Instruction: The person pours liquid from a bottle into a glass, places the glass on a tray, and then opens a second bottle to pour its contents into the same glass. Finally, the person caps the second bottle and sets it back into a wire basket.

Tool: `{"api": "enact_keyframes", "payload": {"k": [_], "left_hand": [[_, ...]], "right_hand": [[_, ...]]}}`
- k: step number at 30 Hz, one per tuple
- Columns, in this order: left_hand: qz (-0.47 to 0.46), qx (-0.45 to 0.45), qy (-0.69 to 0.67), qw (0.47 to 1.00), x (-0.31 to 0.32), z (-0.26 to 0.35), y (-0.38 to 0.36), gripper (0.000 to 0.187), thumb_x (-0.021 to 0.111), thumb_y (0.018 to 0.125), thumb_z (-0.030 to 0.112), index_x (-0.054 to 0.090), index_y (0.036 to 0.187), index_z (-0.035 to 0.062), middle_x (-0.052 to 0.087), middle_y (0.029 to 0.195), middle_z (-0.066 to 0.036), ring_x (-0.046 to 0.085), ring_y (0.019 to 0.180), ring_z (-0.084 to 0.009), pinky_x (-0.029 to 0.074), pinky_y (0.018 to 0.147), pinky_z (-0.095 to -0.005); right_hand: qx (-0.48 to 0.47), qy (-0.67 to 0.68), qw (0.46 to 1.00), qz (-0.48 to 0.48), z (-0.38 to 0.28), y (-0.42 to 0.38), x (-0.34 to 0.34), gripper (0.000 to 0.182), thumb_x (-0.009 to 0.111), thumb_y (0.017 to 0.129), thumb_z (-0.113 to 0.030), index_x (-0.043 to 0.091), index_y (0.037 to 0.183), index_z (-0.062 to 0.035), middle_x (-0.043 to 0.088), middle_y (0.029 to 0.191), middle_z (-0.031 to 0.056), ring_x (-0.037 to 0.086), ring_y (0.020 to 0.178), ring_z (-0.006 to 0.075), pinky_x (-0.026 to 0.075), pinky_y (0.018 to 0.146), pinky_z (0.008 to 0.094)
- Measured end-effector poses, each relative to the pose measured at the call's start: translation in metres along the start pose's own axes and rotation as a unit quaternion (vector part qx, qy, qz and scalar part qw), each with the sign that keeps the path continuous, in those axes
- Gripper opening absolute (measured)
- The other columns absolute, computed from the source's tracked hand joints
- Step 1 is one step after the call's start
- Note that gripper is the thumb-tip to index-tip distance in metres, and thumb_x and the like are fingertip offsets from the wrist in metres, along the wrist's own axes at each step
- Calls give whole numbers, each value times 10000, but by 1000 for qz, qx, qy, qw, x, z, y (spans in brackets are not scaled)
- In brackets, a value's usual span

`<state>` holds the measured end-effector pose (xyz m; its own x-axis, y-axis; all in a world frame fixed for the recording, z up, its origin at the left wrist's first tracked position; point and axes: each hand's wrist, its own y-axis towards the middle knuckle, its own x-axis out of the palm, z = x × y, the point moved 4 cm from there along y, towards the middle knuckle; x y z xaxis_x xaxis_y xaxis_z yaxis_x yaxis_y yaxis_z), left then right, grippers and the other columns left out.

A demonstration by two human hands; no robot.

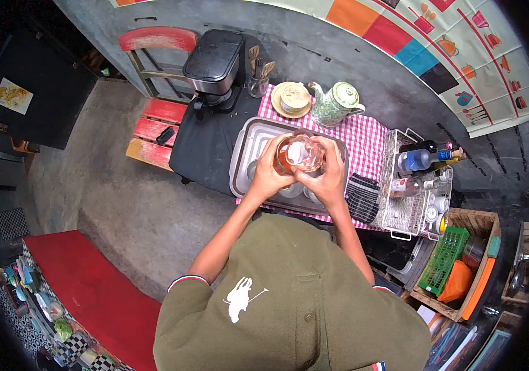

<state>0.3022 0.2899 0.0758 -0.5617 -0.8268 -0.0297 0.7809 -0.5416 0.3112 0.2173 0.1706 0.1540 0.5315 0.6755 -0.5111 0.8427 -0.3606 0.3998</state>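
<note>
Over the tray (238, 175), my left hand (268, 175) is wrapped round a glass (283, 158) with reddish-brown liquid in it. My right hand (330, 178) grips a clear glass (306, 156), tilted against the first one, its round end toward me. The two glasses overlap in this view, and my fingers hide parts of both. Below my hands, more clear glasses (292, 191) stand in the tray, partly covered by my wrists.
A black coffee machine (215, 59) and a glass of wooden utensils (258, 85) stand at the left. Behind the tray are a cup on a saucer (293, 99) and a green-white teapot (337, 106). To the right, a wire rack (392, 173) holds bottles; a dark checked cloth (362, 198) lies beside it.
</note>
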Motion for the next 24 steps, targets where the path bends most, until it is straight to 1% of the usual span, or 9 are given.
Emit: {"api": "enact_keyframes", "payload": {"k": [7,10,13,19,21,24], "left_hand": [[0,-9,-15,1000,-1,1,1,812,853,587,142,503,1310,20,563,1220,-147,572,1165,-286,460,999,-377],[0,-7,-16,1000,0,-1,1,815,852,588,141,501,1313,16,563,1223,-147,569,1172,-285,458,1002,-377],[2,-10,-28,1000,1,-5,1,816,849,588,138,500,1315,12,563,1229,-148,569,1175,-288,458,1004,-378],[1,-12,-6,1000,0,-1,3,816,845,587,133,500,1317,13,563,1235,-152,569,1175,-291,457,1005,-381],[-1,-9,-3,1000,0,-3,4,819,846,585,129,500,1318,13,563,1238,-152,568,1176,-290,457,1005,-383],[-1,-12,-15,1000,-1,-2,4,820,845,584,124,500,1320,15,562,1241,-152,567,1179,-289,458,1008,-384]], "right_hand": [[-6,-11,1000,1,-1,2,1,634,776,628,-90,543,1215,-31,576,1136,138,622,1053,269,512,897,367],[20,31,999,-4,3,2,3,629,775,627,-86,546,1210,-29,573,1138,136,623,1048,267,517,891,367],[-3,-1,1000,-7,-1,4,1,628,775,627,-82,548,1210,-30,571,1147,135,622,1051,268,520,891,371],[10,16,1000,-10,4,4,3,634,783,638,-106,548,1222,-34,571,1159,138,620,1061,271,520,900,377],[-1,3,1000,-11,2,6,2,632,786,640,-114,549,1220,-34,571,1161,139,621,1059,270,520,903,379],[2,4,1000,-12,2,5,2,630,789,640,-118,551,1217,-33,571,1161,138,621,1057,266,519,904,378]]}}
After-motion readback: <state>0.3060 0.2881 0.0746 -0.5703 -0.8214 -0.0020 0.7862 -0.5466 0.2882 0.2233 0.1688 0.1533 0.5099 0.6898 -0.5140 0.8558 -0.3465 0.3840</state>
